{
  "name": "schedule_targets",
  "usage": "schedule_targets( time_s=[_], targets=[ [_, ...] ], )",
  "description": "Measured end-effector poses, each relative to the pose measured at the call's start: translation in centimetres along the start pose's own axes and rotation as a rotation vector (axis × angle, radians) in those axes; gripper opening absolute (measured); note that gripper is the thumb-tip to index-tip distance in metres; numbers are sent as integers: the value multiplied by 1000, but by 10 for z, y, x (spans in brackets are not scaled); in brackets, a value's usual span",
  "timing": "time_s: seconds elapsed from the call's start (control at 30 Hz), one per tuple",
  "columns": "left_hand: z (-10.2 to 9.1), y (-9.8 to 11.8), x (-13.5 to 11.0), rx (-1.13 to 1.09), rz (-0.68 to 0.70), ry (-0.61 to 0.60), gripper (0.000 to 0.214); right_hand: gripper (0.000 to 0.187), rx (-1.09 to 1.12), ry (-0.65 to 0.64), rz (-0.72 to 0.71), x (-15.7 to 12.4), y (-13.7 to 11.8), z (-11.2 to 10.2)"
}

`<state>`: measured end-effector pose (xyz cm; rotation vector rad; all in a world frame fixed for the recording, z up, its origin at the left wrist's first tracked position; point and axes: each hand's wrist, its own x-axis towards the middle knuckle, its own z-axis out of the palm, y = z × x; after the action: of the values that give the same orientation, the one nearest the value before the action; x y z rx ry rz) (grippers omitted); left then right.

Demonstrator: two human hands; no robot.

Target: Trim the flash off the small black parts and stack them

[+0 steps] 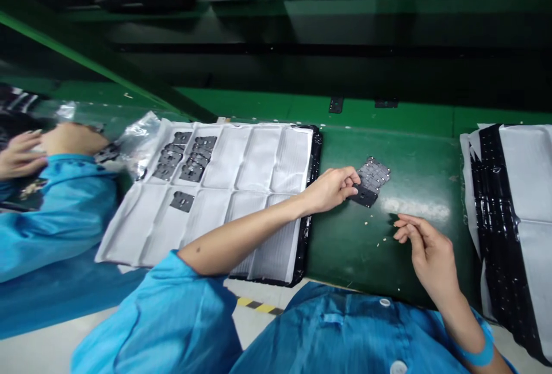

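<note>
My left hand reaches across the bench with its fingertips pinched on the edge of a small black plate. Behind that plate lies a cluster of similar dark grey plates with small cutouts, overlapping each other. My right hand hovers to the right, thumb and fingers drawn together; whatever is between them, if anything, is too small to make out. Just beyond its fingertips is a pile of tiny pale pieces. A few loose ones are scattered on the green bench top between my hands.
To the left, a white-lined compartment tray holds several dark plates. Another lined tray stands at the right edge. Two black parts lie at the back. A co-worker's hands are at far left, near a clear plastic bag.
</note>
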<state>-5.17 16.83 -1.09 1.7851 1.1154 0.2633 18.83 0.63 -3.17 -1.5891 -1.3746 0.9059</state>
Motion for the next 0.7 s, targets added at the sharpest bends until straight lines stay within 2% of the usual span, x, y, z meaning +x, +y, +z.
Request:
schedule_targets(
  time_s=[0.23, 0.33, 0.43, 0.5, 0.6, 0.7],
  targets=[
    [-9, -1, 14, 409, 75, 79, 19, 46, -154, -57, -216, -2, -1, -8],
    [-25, 4, 28, 502, 39, 120, 20, 43, -216, -29, -274, -1, 2, -8],
    [-50, 9, 65, 597, -37, 250, 28, 24, -276, 38, -353, 3, 3, -7],
    [-69, 11, 99, 642, -152, 386, 38, 18, -314, 64, -391, 5, 4, -6],
    [-89, 9, 148, 613, -381, 497, 60, 26, -381, 70, -386, 2, 7, -3],
    [-95, 5, 176, 560, -476, 492, 67, 37, -457, 35, -335, -8, 16, 4]
  ],
)
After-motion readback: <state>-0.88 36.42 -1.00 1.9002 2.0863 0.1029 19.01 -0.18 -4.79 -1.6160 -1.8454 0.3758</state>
